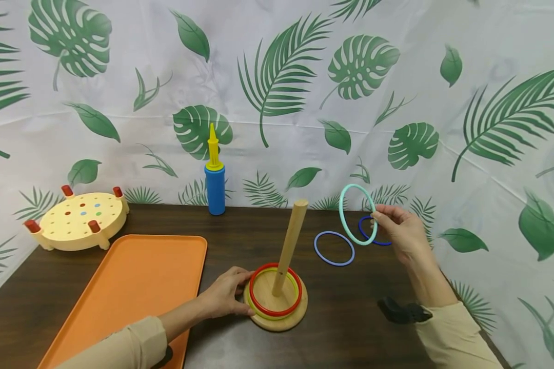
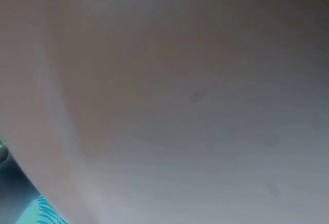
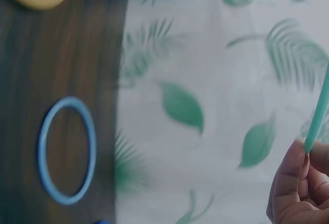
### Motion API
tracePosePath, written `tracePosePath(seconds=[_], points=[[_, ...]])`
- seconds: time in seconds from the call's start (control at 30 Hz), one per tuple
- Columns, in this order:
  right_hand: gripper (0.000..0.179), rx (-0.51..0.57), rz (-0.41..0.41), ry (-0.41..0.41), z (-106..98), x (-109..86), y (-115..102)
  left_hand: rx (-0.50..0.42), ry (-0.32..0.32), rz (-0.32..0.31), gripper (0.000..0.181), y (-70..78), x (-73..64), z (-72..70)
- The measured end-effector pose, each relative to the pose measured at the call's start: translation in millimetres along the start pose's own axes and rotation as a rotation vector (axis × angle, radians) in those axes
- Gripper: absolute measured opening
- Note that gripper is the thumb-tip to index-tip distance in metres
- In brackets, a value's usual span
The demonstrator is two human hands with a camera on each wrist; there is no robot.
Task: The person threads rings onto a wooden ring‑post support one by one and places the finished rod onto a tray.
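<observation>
My right hand pinches a mint-green ring between thumb and fingers, raised above the table to the right of a wooden peg stand. In the right wrist view the fingertips and part of the ring show at the right edge. My left hand grips the left edge of the stand's round base. A red ring and a yellow ring lie around the peg on that base. Skin fills most of the left wrist view, so it hides the hand's work.
A periwinkle ring and a dark blue ring lie right of the stand. On the left are an orange tray and an upturned cream pegboard with red-tipped legs. A blue and yellow hand pump stands before the leaf-patterned backdrop.
</observation>
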State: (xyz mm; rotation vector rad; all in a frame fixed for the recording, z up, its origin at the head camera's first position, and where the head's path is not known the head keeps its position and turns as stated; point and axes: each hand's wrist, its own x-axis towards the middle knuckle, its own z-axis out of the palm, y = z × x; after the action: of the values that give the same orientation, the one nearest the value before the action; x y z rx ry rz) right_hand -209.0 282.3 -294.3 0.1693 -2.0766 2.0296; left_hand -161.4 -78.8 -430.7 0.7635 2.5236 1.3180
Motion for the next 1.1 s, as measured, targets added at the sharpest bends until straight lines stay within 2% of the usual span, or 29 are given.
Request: tracePosePath(seconds=[0.23,0.43,0.57,0.87,1.1], points=[[0.007,0.007,-0.046,-0.097,30.9,-4.8,-22.7,-0.005,-0.002,-0.004,0.078,2.7,-0.4,-0.9],[0.011,0.001,-0.035,-0.164,54.7,-9.5,-35.1,-0.003,0.002,-0.006,0.079,2.9,-0.5,-0.6],[0.007,-0.023,-0.020,-0.193,67.9,-10.0,-38.8,0.001,0.003,-0.001,0.079,2.3,-0.5,-0.1],[0.024,-0.087,-0.014,-0.248,89.3,-11.2,-37.9,-0.003,0.003,0.000,0.079,3.1,-1.5,-0.9],[0.029,-0.162,0.026,-0.298,96.5,-17.3,-20.6,0.011,0.007,0.011,0.079,3.7,-2.8,-1.6]])
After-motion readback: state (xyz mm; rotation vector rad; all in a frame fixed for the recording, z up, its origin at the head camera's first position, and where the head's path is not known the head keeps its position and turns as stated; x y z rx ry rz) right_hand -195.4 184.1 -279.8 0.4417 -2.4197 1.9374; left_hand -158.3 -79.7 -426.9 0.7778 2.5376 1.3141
